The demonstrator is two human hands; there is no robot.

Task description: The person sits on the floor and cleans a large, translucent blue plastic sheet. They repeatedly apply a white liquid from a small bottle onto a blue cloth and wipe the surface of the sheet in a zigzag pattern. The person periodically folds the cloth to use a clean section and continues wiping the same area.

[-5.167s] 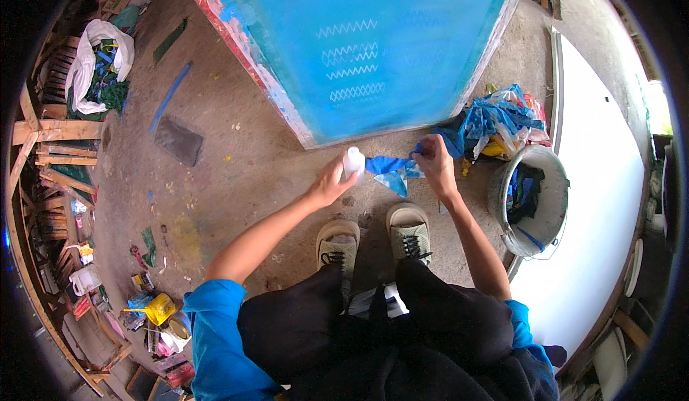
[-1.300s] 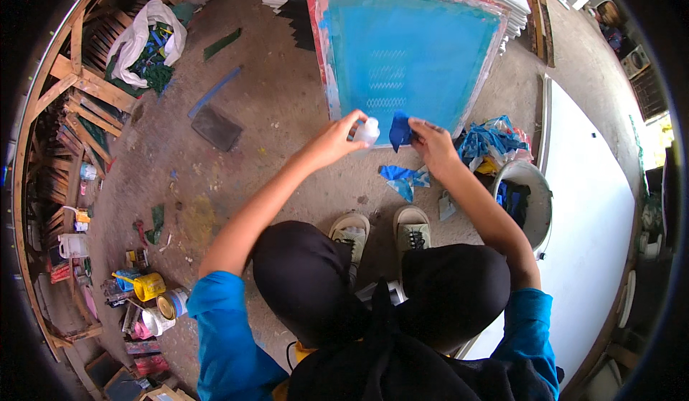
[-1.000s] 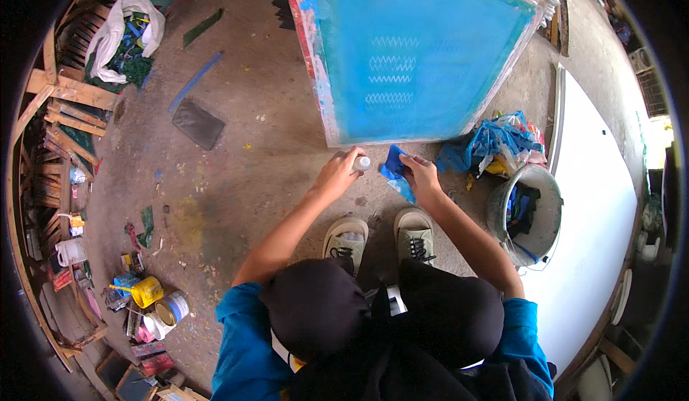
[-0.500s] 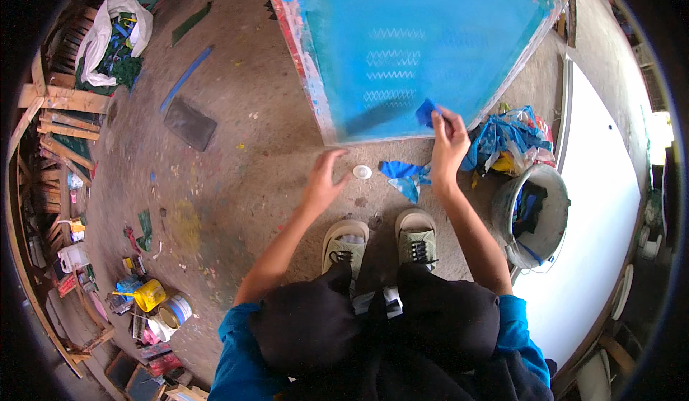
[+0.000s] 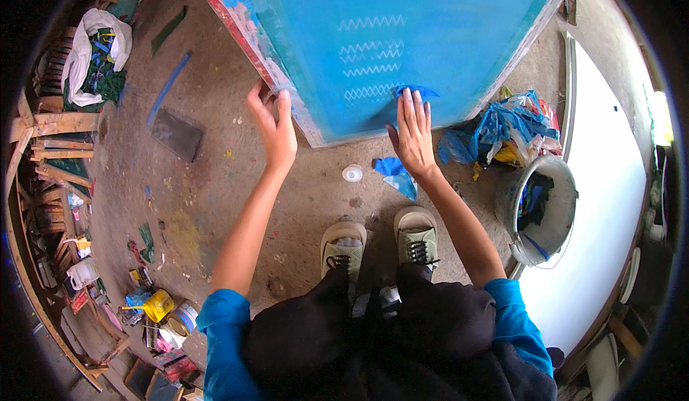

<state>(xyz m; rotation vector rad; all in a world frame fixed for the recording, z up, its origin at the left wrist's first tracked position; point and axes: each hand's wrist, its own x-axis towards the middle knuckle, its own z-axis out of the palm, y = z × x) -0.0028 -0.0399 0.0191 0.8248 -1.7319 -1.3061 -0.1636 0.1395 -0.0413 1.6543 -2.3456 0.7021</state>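
A screen-printing frame [image 5: 313,132] with blue mesh leans in front of me, with white zigzag marks in rows on the mesh. My left hand [image 5: 276,125] grips its paint-stained left edge, thumb in front and fingers curled around the side. With fingers stretched out together, my right hand [image 5: 414,139] presses a blue rag [image 5: 420,91] flat against the mesh, beside the lowest zigzags. The hand covers part of the rag. On the floor below the frame lie a small white round cap-like piece [image 5: 352,173] and blue cloth scraps [image 5: 397,176].
Right of the frame are crumpled plastic bags [image 5: 511,132] and a grey bucket [image 5: 540,211] with dark scraps inside. A large white board [image 5: 606,186] lies beyond them. Leftward are a white sack [image 5: 93,57], a dark flat piece [image 5: 177,134] and paint containers [image 5: 159,306].
My left hand has risen from above the floor to the frame's left edge and taken hold. My right hand has moved left and flattened the rag against the mesh.
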